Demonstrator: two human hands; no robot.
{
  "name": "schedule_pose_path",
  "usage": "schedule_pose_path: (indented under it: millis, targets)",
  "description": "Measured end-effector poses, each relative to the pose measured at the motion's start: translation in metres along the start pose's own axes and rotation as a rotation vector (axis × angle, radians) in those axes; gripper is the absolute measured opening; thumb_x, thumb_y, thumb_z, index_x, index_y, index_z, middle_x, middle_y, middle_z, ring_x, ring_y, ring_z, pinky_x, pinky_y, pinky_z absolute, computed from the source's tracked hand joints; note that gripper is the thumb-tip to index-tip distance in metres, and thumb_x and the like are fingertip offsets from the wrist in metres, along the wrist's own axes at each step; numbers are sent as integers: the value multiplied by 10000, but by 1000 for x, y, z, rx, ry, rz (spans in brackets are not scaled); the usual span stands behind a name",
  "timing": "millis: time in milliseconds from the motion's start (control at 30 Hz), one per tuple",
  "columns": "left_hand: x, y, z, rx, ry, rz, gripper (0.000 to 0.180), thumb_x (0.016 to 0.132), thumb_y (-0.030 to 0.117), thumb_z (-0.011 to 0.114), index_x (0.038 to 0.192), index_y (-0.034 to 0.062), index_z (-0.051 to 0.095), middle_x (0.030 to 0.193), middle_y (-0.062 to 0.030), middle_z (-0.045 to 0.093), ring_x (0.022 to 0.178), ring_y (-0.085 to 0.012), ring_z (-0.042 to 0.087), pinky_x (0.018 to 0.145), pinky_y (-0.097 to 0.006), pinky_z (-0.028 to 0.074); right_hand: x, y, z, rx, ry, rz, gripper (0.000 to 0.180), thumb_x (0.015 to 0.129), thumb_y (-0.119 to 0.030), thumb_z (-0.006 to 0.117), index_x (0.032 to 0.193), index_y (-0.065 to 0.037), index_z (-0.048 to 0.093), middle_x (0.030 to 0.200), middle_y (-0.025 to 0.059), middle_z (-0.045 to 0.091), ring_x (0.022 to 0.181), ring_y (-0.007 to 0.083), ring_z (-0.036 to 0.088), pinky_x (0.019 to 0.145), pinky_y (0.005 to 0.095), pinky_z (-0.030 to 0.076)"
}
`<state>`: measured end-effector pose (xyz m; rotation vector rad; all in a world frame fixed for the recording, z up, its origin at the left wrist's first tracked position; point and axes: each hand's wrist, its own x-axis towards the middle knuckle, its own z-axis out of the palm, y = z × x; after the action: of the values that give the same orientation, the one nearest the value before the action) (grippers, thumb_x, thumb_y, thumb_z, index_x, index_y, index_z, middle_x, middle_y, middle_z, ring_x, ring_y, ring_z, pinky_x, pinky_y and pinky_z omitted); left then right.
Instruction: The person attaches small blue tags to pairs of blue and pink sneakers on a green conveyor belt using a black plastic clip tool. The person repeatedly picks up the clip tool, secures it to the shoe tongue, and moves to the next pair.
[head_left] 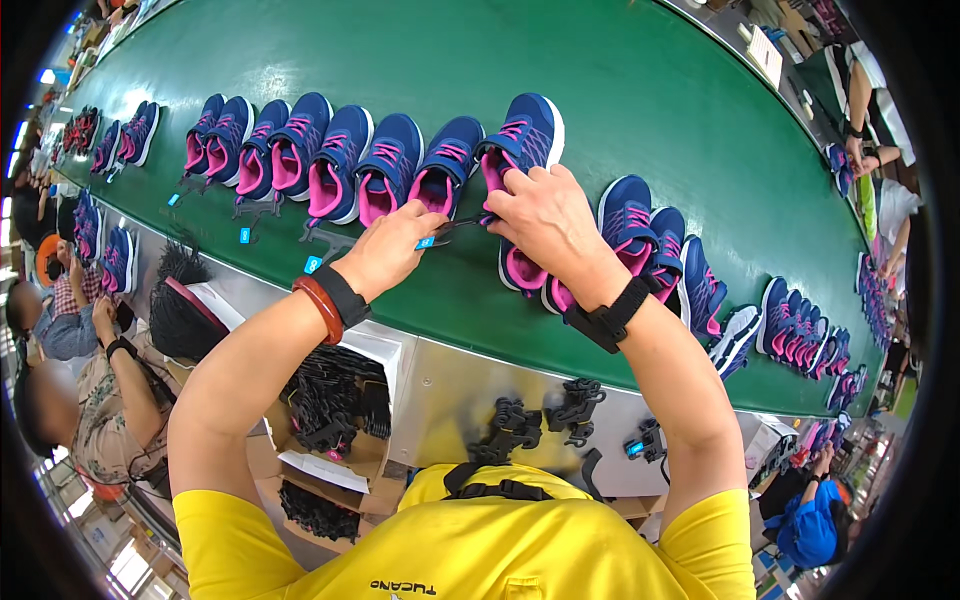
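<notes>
My left hand [390, 248] is closed on a black plastic shoe hanger [462, 224] with a small blue tag. The hanger's far end reaches the heel of a navy sneaker [535, 128] with pink laces and lining. At that heel, the fingers of my right hand [548, 218] are closed round the shoe's collar. A matching sneaker [452, 155] stands just left of it, and another [522, 268] lies partly hidden under my right hand. Exactly how the hanger meets the shoe is covered by my fingers.
Sneaker pairs line the green conveyor belt [600, 60]; those on the left have hangers [258, 207] at their heels. Below the belt are a carton of black hangers [335, 395] and loose hangers [508, 430] on a metal ledge. Co-workers [110, 400] stand along both sides.
</notes>
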<state>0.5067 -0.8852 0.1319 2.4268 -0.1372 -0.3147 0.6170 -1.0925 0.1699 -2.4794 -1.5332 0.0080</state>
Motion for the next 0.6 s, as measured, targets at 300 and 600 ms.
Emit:
schedule_pose_path:
  millis: [300, 600]
  targets:
    - [0, 3, 2, 37, 37, -16, 389, 767, -84, 583, 1145, 7, 605, 1012, -182, 587, 941, -389, 599, 795, -428, 497, 3, 6, 4, -95, -25, -31, 186, 697, -261, 754, 786, -143, 641, 799, 22, 560, 767, 197, 566, 690, 354, 422]
    - [0, 3, 10, 54, 93, 9, 326, 796, -40, 556, 1109, 32, 613, 942, -181, 581, 883, -401, 592, 755, -461, 487, 1, 8, 5, -80, 49, -33, 62, 759, -139, 622, 729, -160, 673, 747, 26, 581, 752, 199, 592, 691, 341, 417]
